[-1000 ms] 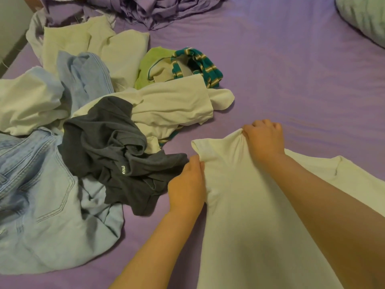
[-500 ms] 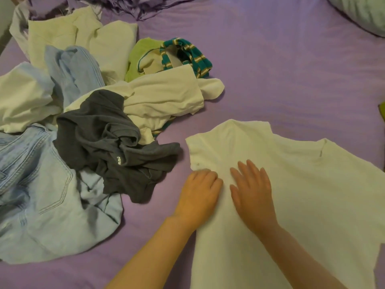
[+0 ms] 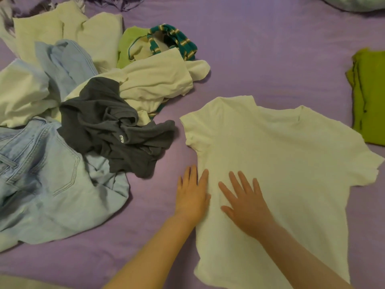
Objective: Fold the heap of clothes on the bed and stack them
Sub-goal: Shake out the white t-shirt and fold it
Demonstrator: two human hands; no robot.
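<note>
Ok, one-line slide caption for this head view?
Both hands, left hand and right hand, press flat on a spread white T-shirt beside the unfolded clothes heap on the purple bed.

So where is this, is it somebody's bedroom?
Most likely a bedroom. A purple bedsheet covers the whole surface, a pillow peeks in at the top right corner, and a heap of clothes lies beside a white T-shirt spread flat.

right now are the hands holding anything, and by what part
Nothing is held. Both hands lie flat, fingers straight: the right hand on the white t-shirt, the left hand at its left side edge.
</note>
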